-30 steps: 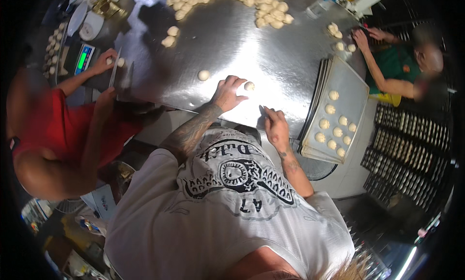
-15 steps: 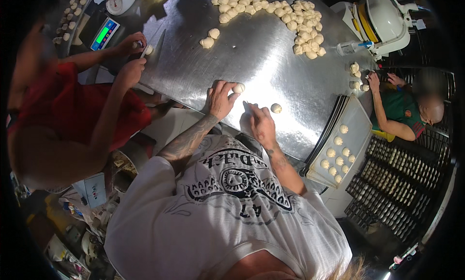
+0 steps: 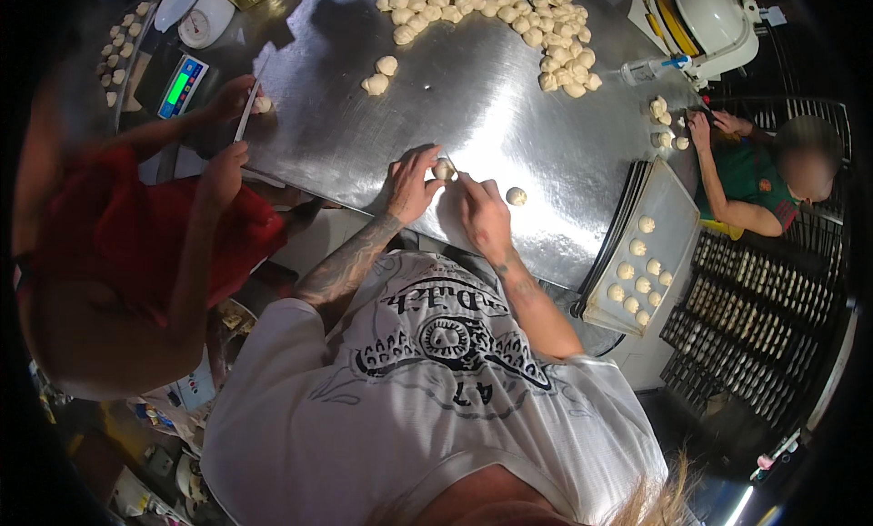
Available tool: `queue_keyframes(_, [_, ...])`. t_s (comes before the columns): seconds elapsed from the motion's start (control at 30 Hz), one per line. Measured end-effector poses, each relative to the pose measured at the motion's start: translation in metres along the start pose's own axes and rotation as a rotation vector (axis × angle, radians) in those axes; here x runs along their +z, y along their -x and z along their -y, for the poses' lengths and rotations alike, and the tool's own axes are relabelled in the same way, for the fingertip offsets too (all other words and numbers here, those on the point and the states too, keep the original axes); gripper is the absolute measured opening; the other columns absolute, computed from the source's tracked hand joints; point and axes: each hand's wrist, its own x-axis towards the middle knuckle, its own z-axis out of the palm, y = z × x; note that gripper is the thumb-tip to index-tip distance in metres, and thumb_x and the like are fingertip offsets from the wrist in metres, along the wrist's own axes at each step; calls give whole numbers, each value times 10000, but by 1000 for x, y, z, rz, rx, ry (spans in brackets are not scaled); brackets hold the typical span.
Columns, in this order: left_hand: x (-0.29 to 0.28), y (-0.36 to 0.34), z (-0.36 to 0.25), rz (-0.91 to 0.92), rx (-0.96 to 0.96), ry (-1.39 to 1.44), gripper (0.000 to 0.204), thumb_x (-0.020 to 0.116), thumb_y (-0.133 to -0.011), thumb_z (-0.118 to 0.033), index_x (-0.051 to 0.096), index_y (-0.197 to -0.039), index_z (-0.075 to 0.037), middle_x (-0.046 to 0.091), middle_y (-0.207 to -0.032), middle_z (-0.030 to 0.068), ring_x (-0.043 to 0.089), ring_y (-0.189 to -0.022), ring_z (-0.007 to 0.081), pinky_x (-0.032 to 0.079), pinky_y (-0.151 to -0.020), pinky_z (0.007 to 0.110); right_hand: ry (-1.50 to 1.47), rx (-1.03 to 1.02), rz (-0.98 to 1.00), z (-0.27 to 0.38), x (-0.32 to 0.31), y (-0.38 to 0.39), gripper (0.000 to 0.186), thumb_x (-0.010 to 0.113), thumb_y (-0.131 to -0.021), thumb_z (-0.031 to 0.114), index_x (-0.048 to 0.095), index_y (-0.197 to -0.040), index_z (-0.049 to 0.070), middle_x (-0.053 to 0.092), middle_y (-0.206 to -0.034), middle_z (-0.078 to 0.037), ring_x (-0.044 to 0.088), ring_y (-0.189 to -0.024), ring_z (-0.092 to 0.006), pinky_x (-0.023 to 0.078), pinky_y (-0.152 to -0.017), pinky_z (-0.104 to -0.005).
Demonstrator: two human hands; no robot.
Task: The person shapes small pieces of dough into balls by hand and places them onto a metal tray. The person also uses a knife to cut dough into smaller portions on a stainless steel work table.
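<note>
At the near edge of the steel table (image 3: 364, 140), my left hand (image 3: 412, 191) grips a small pale dough ball (image 3: 443, 170) between thumb and fingers. My right hand (image 3: 486, 219) is closed on a thin small blade (image 3: 448, 157), its tip against the dough ball's upper right side. The blade's handle is hidden in my fingers, so its exact kind does not show. Just right of my right hand sits another dough ball (image 3: 516, 197) with marks on its top.
A heap of dough balls (image 3: 546, 35) lies at the far side. To the right, a baking tray (image 3: 677, 208) holds several scored balls, beside a co-worker's hands (image 3: 698, 130). At left, another co-worker's hands (image 3: 227, 162) hold a long knife (image 3: 245, 112) near a digital scale (image 3: 184, 85).
My right hand has moved up and left, bringing the blade to the dough ball in my left hand. The left co-worker's hands and knife have shifted left and down.
</note>
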Motion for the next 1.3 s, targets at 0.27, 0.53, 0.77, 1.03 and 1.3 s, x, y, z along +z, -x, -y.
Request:
queue_keyframes(0.27, [-1, 3, -2, 178, -110, -182, 634, 939, -810, -336, 663, -1347, -143, 666, -1265, 42, 617, -1195, 232, 381, -1049, 450, 46, 60, -18, -83, -42, 70, 498, 669, -927, 63, 710, -1399, 213, 683, -1120, -126, 731, -1005, -361, 616, -877, -471])
queue_keyframes(0.53, [6, 4, 2, 115, 3, -112, 396, 860, -908, -204, 719, -1251, -67, 719, -1220, 146, 692, -1169, 323, 538, -996, 459, 125, 162, -517, -129, -42, 34, 456, 716, -912, 108, 720, -1362, 41, 626, -1358, -302, 593, -1242, -467, 506, -1066, -528])
queue_keyframes(0.77, [75, 29, -95, 117, -161, -34, 443, 816, -979, -213, 654, -1339, -11, 594, -1286, 115, 590, -1110, 232, 487, -966, 355, 14, -151, -86, -186, -1, 18, 468, 766, -916, 339, 699, -1328, 127, 630, -1339, -190, 576, -1295, -424, 530, -1070, -481])
queue_keyframes(1.03, [265, -17, -286, 393, 161, 319, 532, 847, -937, -115, 622, -1403, 6, 625, -1264, 141, 643, -1163, 248, 544, -1022, 398, -506, -25, -981, -319, -231, 197, 411, 854, -891, 181, 706, -1250, 44, 713, -1222, -161, 704, -1131, -315, 559, -987, -389])
queue_keyframes(1.3, [431, -45, -384, 590, 594, -109, 379, 780, -934, -294, 738, -1262, -109, 733, -1200, 97, 667, -1098, 282, 381, -1054, 453, 358, 622, -618, -426, -340, 199, 617, 807, -894, 485, 692, -1387, 132, 717, -1240, -162, 659, -1203, -384, 524, -1029, -519])
